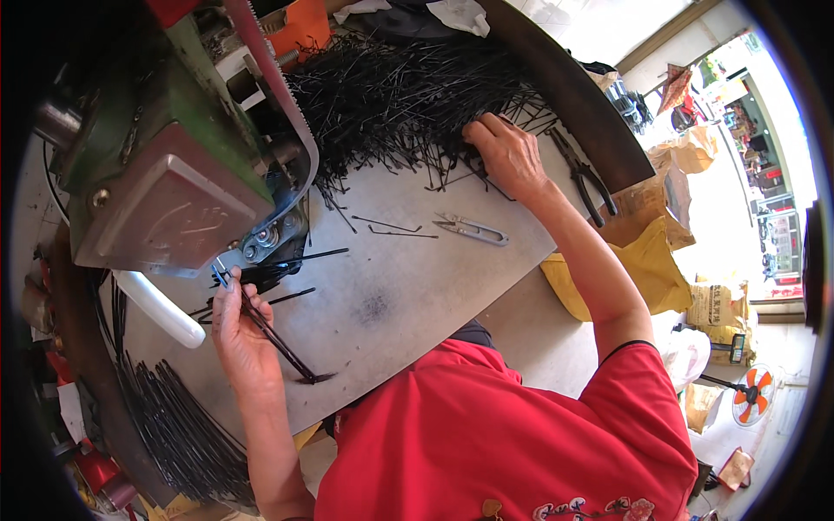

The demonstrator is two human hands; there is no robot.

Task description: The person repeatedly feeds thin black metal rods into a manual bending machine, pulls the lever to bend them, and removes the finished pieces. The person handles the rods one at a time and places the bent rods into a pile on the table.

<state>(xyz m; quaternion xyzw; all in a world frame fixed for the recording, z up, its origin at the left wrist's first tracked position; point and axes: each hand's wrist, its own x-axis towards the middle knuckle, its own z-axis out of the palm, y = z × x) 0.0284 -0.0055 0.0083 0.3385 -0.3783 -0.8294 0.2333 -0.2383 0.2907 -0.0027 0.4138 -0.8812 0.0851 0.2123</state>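
Observation:
My left hand (245, 343) is closed around a few thin black rods (276, 337) that slant down over the table. At its fingertips, a small blue and silver piece (222, 274) sits just under the green machine (169, 187). My right hand (511, 156) reaches to the right edge of a big tangled pile of thin black rods with bent ends (408, 95). Its fingers are curled down into the pile, and what they grip is hidden. Several black rods (300, 257) lie beneath the machine, beside my left hand.
Thread snips (473, 229) and loose bent rods (395, 231) lie mid-table. Black-handled pliers (584, 178) rest at the right edge. A row of black rods (178, 425) fills the lower left. The machine's white handle (161, 310) juts out near my left hand. A yellow sack (638, 269) stands at right.

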